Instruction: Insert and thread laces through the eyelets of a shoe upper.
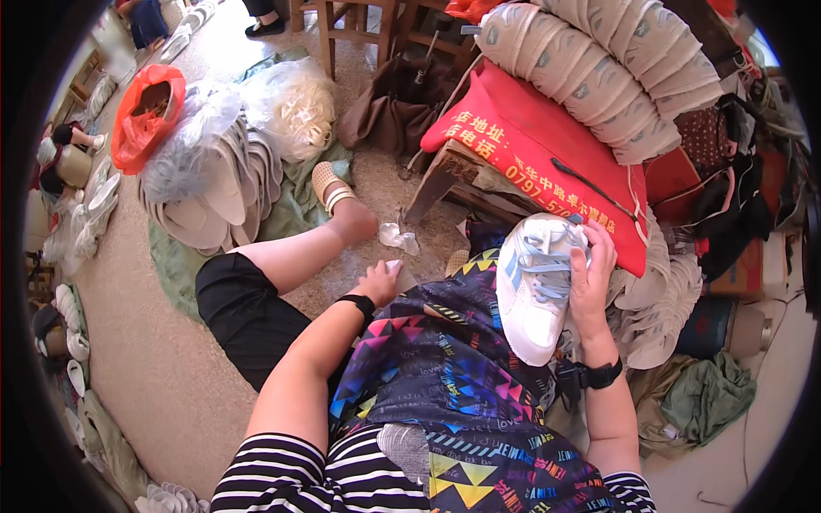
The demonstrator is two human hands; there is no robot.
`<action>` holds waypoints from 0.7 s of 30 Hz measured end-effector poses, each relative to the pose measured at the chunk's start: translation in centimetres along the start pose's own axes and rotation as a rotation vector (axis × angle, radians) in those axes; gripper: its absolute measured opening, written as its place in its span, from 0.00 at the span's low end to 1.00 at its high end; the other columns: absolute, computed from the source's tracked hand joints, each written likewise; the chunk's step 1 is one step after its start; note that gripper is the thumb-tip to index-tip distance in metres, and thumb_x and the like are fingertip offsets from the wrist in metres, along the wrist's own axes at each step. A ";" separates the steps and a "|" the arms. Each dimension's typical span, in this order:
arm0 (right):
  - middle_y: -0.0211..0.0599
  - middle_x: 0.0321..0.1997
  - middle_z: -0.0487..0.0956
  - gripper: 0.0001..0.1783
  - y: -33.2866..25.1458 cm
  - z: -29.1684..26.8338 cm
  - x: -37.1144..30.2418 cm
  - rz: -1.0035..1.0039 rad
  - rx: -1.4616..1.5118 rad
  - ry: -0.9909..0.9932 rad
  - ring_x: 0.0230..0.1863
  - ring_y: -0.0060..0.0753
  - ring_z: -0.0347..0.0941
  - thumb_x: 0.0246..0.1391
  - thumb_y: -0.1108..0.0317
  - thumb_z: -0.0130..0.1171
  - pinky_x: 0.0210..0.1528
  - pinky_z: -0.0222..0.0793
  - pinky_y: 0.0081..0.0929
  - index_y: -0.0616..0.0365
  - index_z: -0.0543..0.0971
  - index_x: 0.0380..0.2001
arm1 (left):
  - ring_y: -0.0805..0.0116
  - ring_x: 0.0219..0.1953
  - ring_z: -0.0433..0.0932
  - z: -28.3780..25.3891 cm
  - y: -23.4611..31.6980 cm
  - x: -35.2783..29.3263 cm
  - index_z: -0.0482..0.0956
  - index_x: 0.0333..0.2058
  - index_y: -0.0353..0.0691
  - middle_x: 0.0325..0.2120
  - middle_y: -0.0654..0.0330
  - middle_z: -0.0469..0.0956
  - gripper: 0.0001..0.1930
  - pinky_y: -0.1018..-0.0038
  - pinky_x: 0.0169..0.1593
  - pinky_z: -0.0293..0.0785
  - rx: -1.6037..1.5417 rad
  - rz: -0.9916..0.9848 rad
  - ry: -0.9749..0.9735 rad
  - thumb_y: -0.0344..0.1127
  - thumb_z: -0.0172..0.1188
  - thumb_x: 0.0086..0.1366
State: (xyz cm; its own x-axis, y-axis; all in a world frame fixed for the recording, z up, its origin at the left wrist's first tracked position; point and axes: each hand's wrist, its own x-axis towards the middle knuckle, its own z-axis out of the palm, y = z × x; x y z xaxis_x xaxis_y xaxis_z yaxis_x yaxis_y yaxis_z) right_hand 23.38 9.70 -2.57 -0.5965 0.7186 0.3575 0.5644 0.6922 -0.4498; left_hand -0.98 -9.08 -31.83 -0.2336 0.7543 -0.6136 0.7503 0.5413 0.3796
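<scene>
Head view: past your patterned apron, next to the red bag, the white sneaker with blue laces sits raised at the right of your lap, toe toward you, right hand gripping its side. Left hand is curled around a small pale piece, kind unclear, well apart from the shoe. Step looks like shoe-holding; next move calls for keeping that right grip firm, laces clear.

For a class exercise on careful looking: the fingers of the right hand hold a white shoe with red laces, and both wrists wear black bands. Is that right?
Not quite: the head view shows light blue laces, not red, on the white shoe held by the right hand's fingers. The rest stands.
</scene>
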 end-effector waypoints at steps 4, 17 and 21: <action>0.50 0.60 0.65 0.26 0.0 0.0 0.2 -0.023 -0.037 0.010 0.63 0.49 0.58 0.64 0.51 0.48 0.66 0.48 0.41 0.62 0.69 0.53 | 0.43 0.51 0.74 -2.7 -0.2 -1.0 0.65 0.61 0.51 0.53 0.44 0.65 0.39 0.55 0.52 0.74 0.063 0.082 -0.040 0.53 0.67 0.52; 0.49 0.58 0.66 0.21 0.5 -1.0 0.5 -0.034 0.003 0.019 0.61 0.49 0.59 0.57 0.64 0.58 0.65 0.53 0.41 0.62 0.70 0.50 | 0.47 0.42 0.78 -21.4 1.1 -12.3 0.81 0.38 0.35 0.39 0.42 0.73 0.33 0.58 0.45 0.75 0.138 0.127 0.297 0.63 0.66 0.50; 0.47 0.56 0.68 0.23 -7.0 -2.7 2.3 -0.284 0.105 0.032 0.59 0.49 0.63 0.51 0.69 0.63 0.63 0.57 0.39 0.61 0.71 0.50 | 0.50 0.41 0.78 -28.0 2.7 -18.3 0.82 0.38 0.38 0.37 0.45 0.74 0.34 0.61 0.44 0.75 0.395 0.152 0.274 0.67 0.64 0.49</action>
State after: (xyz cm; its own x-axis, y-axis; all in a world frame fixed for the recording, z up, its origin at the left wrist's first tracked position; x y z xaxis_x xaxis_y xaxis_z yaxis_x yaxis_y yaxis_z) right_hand 19.60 6.64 3.60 -0.7030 0.5000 0.5058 0.3143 0.8563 -0.4097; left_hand -11.96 -11.06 -0.20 -0.2173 0.9121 -0.3476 0.9529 0.2753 0.1268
